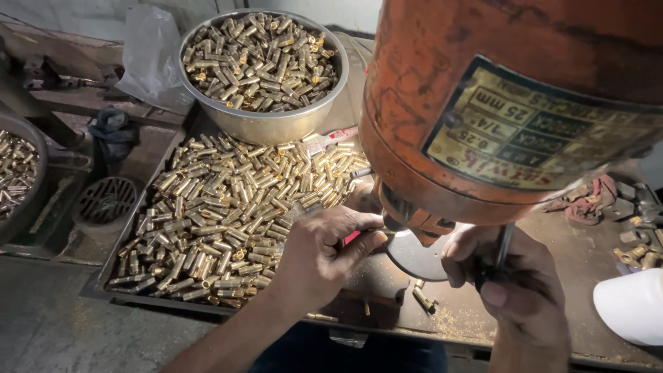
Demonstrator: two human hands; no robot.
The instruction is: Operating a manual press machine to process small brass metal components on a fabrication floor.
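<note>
My left hand (324,252) is under the orange drill machine head (497,97), fingers pinched together on a small part at the spindle; the part itself is mostly hidden. My right hand (514,276) grips the dark lever handle (503,247) of the machine at the right. A large heap of small brass cylindrical pieces (228,207) lies on the dark metal tray (103,287) just left of my left hand. One loose brass piece (423,298) lies on the table below the round machine table (414,259).
A steel bowl (266,124) full of brass pieces stands at the tray's far end, a plastic bag (148,59) beside it. Another container of brass pieces (17,169) sits far left. Brass fittings (639,255), a red rag (587,200) and a white object (632,304) lie at right.
</note>
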